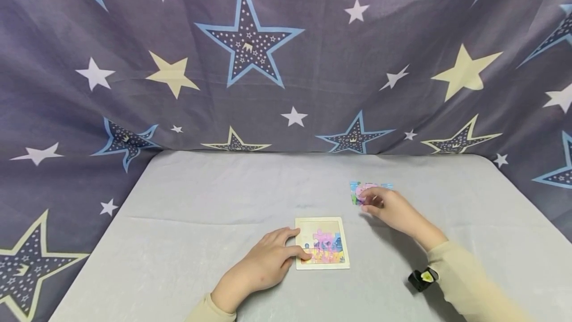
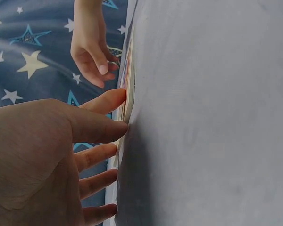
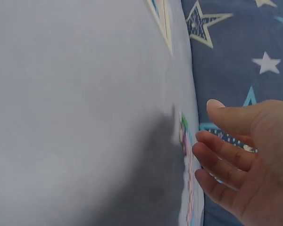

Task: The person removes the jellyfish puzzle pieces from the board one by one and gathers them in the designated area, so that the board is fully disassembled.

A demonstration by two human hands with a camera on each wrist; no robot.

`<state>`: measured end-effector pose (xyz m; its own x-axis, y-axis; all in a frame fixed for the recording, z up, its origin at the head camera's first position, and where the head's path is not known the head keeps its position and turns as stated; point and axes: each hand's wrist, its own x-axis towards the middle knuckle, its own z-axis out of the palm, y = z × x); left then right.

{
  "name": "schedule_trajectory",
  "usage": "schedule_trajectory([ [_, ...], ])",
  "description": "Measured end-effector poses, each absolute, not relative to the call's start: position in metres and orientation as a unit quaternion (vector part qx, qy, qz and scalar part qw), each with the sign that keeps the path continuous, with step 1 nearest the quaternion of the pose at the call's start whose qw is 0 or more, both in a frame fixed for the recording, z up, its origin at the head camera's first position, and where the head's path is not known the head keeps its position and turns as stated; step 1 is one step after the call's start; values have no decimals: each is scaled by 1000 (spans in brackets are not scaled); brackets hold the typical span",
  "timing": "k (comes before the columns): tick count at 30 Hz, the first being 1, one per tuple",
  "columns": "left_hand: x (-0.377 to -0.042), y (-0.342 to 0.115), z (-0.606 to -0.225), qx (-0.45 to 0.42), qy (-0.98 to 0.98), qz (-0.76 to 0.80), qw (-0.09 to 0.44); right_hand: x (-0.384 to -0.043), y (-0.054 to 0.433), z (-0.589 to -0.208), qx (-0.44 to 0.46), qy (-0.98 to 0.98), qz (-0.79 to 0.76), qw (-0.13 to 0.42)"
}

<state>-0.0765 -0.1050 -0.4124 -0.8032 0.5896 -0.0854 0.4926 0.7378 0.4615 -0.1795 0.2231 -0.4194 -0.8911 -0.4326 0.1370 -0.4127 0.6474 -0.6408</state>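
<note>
A square wooden puzzle tray [image 1: 322,266] lies on the table, partly filled with pink, blue and yellow pieces along its bottom and right. My left hand [image 1: 263,262] is at its left side; one finger reaches over the lower left of the picture and another touches the left rim. In the left wrist view the fingers of the left hand [image 2: 42,155] are spread and nearly straight along the tray edge. My right hand [image 1: 393,212], fingers loosely bent and holding nothing, hovers over the loose puzzle pieces [image 1: 356,193] farther back, partly hiding them.
The tray and pieces lie on a grey cloth-covered table [image 1: 201,202]. A dark curtain with stars [image 1: 268,103] hangs behind its far edge. A small black device [image 1: 422,280] sits at the right wrist.
</note>
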Motion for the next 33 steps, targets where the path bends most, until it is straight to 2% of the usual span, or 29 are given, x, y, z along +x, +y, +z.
schedule_trajectory([
  [18, -77, -107, -415, 285, 927, 214, 121, -141, 177, -424, -276, 896, -348, 22],
  [33, -78, -105, -416, 296, 927, 201, 113, -132, 152, -426, -325, 887, -324, 52],
])
